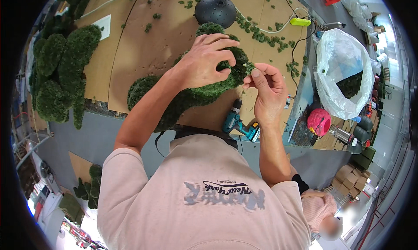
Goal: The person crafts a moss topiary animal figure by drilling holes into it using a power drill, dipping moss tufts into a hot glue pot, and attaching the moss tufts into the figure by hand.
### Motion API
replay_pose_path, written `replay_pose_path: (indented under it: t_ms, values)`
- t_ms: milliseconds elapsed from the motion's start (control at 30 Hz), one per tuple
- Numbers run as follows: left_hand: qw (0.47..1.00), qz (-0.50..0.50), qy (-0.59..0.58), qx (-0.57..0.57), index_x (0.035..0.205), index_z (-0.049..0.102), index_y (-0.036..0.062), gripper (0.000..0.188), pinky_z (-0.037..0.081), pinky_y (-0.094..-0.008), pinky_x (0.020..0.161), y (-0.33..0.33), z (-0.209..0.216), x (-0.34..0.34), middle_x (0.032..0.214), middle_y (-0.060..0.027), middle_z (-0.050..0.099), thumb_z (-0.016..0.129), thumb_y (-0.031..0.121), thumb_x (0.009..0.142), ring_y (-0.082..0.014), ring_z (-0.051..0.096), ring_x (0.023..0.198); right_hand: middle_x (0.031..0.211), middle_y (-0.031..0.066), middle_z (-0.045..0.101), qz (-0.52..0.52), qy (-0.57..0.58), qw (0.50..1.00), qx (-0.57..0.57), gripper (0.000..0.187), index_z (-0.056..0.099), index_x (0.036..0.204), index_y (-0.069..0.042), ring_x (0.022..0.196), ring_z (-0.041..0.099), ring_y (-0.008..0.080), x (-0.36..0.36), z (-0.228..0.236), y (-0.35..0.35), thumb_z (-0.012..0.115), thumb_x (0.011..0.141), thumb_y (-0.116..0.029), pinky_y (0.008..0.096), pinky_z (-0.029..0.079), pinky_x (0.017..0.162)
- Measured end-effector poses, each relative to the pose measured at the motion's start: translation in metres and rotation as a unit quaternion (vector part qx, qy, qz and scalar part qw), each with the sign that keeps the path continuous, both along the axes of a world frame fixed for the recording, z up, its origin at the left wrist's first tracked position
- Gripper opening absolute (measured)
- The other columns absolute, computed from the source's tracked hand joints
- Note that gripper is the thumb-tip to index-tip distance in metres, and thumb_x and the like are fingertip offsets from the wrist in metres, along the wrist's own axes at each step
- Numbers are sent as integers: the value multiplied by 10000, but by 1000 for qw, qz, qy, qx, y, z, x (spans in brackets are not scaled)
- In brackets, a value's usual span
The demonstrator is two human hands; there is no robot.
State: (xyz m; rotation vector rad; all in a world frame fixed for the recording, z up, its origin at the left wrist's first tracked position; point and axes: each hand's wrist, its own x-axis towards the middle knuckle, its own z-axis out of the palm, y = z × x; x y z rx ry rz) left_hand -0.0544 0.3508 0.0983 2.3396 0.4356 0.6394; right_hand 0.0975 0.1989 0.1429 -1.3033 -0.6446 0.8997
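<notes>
A dark green artificial-grass shape (204, 93) with rounded lobes lies on the board in front of me. My left hand (204, 60) rests over its upper part, fingers apart and curved, with a gap between thumb and forefinger. Just to the right, my right hand (267, 86) pinches a small green artificial sprig (249, 68) between thumb and fingertips, close to the shape's right edge. A teal and black cordless drill (235, 120) lies on the near side of the board, below the right hand.
A black perforated dome (215, 11) stands beyond the shape, with loose sprigs (278, 42) scattered rightward. More green shapes (65, 67) pile up at left. At right are a clear plastic bag (324, 58), a pink round object (319, 122) and a bottle (343, 135). Another person (320, 208) is behind.
</notes>
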Motion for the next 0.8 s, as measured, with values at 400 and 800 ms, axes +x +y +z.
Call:
replay_pose_path:
  t_ms: [400, 800]
  values:
    - [992, -116, 43, -7, 858, 728, 116, 82, 294, -524, 1215, 27, 6, 10, 1472, -45, 593, 771, 122, 788, -322, 412, 1477, 963, 59, 695, -28, 8, 999, -25, 159, 670, 1162, 24, 808, 675, 125, 4, -10, -6, 670, 1021, -50, 277, 575, 700]
    - [989, -137, 40, -27, 842, 715, 97, 76, 298, -498, 1228, 32, 0, 15, 1449, -27, 612, 730, 49, 785, -294, 420, 1476, 969, 74, 701, -34, 35, 998, -50, 156, 661, 1172, 18, 834, 718, 143, -8, -10, 1, 641, 1037, -58, 274, 611, 691]
